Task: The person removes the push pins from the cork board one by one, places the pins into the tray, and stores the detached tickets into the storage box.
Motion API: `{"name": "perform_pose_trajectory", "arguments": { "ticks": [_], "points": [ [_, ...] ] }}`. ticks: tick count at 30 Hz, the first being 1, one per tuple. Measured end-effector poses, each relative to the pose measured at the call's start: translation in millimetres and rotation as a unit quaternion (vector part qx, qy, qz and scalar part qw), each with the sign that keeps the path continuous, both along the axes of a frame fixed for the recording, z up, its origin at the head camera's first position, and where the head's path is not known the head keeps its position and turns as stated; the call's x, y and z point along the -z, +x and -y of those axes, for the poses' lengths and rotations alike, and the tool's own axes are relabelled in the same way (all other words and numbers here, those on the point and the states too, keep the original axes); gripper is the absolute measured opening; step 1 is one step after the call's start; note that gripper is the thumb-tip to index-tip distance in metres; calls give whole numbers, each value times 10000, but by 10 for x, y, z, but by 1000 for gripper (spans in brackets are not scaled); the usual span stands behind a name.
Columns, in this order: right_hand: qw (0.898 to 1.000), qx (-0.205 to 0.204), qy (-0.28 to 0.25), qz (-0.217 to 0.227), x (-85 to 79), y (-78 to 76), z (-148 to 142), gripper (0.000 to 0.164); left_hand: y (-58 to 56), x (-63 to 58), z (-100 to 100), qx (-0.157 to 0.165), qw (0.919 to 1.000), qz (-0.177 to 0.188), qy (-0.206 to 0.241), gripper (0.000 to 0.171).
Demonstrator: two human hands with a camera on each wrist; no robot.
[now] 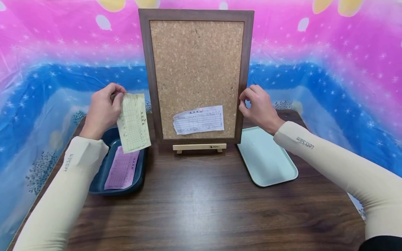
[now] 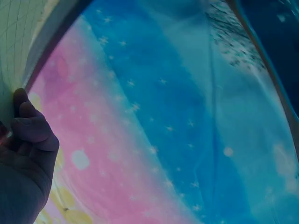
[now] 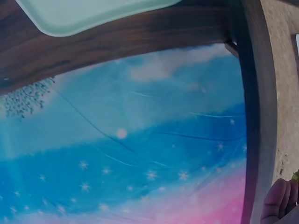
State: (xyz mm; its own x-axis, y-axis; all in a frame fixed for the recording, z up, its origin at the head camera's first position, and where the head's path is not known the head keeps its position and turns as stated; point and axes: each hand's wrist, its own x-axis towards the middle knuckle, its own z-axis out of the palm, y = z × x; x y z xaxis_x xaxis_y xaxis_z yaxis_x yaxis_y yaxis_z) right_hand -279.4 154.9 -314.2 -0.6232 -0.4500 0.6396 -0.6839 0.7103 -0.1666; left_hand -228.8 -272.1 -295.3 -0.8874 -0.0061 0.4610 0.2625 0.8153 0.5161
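On the surface [image 1: 194, 212], a pink slip [image 1: 121, 170] is lying in a blue tub [image 1: 122, 192]. Over the tub, the left hand [image 1: 105, 109] is pinching a yellow slip [image 1: 134, 123] by its upper corner; thin paper is likely bending and creasing easily, so edge holds are suiting it. The right hand [image 1: 259, 108] is apparently pinching a small green object [image 3: 295, 176] beside the corkboard [image 1: 198, 66].

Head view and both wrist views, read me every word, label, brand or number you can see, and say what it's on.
"LetsSlim": left sleeve
"LetsSlim": right sleeve
Too small to read: print on the yellow slip, pink slip and white slip; mark on the wooden ledge
Wrist views: none readable
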Motion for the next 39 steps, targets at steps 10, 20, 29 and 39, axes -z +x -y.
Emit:
{"name": "perform_pose_trajectory", "arguments": {
  "ticks": [10, 20, 29, 39],
  "points": [
    [9998, 128, -42, 115, 224, 54, -244, 4, 114, 224, 335, 179, 9963, 583, -608, 21],
    [9987, 346, 22, 373, 500, 81, -407, 4, 110, 532, 510, 478, 9853, 1230, -1084, 15],
    [9960, 454, 37, 772, 710, 94, -465, 5, 59, 757, 520, 562, 9775, 1447, -1428, 13],
    [9897, 633, 252, 1260, 932, 88, -509, 6, 52, 907, 518, 464, 9687, 1886, -1544, 13]
  ]
}}
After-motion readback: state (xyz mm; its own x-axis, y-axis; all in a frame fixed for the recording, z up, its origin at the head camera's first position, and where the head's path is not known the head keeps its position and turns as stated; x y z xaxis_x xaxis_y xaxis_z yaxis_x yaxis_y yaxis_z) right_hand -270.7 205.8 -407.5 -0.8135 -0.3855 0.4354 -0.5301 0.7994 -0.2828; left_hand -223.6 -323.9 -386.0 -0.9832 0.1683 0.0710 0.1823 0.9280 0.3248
